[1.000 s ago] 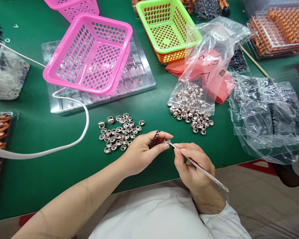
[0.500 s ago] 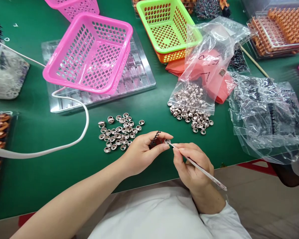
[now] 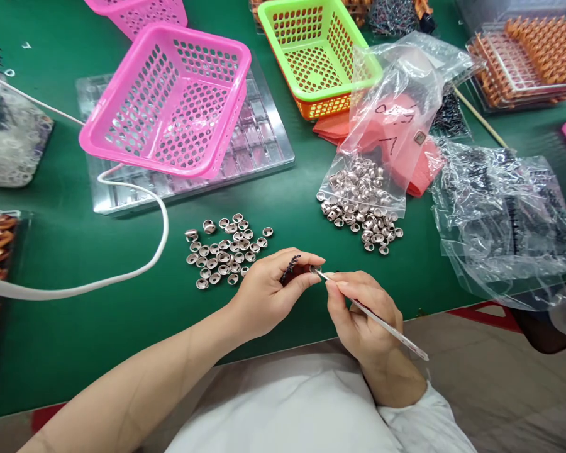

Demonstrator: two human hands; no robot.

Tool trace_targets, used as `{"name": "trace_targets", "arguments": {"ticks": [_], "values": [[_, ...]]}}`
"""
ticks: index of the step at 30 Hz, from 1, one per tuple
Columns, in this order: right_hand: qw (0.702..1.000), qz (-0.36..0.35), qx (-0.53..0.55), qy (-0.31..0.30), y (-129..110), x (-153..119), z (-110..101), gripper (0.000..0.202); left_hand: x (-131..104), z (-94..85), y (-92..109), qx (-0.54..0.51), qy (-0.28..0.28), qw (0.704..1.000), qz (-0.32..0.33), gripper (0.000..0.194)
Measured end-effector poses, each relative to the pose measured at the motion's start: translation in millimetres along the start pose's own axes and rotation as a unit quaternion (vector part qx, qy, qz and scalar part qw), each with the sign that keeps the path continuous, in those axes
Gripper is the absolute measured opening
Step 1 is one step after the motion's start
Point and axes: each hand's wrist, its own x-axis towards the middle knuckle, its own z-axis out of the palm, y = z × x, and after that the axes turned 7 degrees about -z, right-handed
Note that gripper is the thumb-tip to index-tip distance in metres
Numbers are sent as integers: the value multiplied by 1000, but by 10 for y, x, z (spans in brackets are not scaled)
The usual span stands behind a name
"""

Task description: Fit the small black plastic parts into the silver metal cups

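Between the thumb and forefinger of my left hand (image 3: pixel 268 292) is a small metal ring (image 3: pixel 315 269), partly covered by the fingertips. A black toothed strip (image 3: pixel 290 268) is tucked in the same hand and sticks up behind the thumb. My right hand (image 3: pixel 365 314) grips a pair of slim metal tweezers (image 3: pixel 387 326) like a pen, with the tip at the ring. Left of my hands, several loose metal rings (image 3: pixel 224 258) lie spread on the green table. A denser heap of metal rings (image 3: pixel 358 201) spills from a clear plastic bag (image 3: pixel 396 82).
A pink basket (image 3: pixel 170 163) rests on a clear compartment tray (image 3: pixel 264 135). Behind stands a green basket (image 3: pixel 316 91) nested in an orange one. Clear bags with black strips (image 3: pixel 509 214) lie right. A white cable (image 3: pixel 99 286) curves across the left side.
Both hands stay nearly in place, with the ring and the tweezers tip shifted very slightly left. The black strip leans a little differently. The loose rings stay put.
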Motion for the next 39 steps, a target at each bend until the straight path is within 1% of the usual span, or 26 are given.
{"name": "trace_targets", "arguments": {"ticks": [2,7,11,16,20,26,31,36,39], "values": [[1000,-1,3,-1,4,2,-1,32,5,-2,-5,-5,0,1000,-6,16],[1000,-12,-2,12,17,-14,1,34,12,-13,-7,-33,-29,997,-56,19],[1000,-8,-10,15,23,-24,2,32,15,-8,4,-44,-40,995,-80,22],[1000,8,-1,13,6,-15,-2,30,26,-2,-2,-53,-50,993,-91,25],[999,22,8,26,-6,-14,-9,33,26,2,-34,-55,-54,992,-99,26],[999,20,8,23,-21,-3,-21,32,22,-5,-34,-59,-56,991,-104,26],[1000,20,7,9,-22,11,-21,33,27,-2,-25,-55,-58,991,-108,26],[1000,4,11,23,17,-17,-6,34,23,-6,-15,-55,-62,990,-117,26],[1000,6,8,21,16,-23,-4,32,24,-11,-2,-51,-58,990,-114,25]]}}
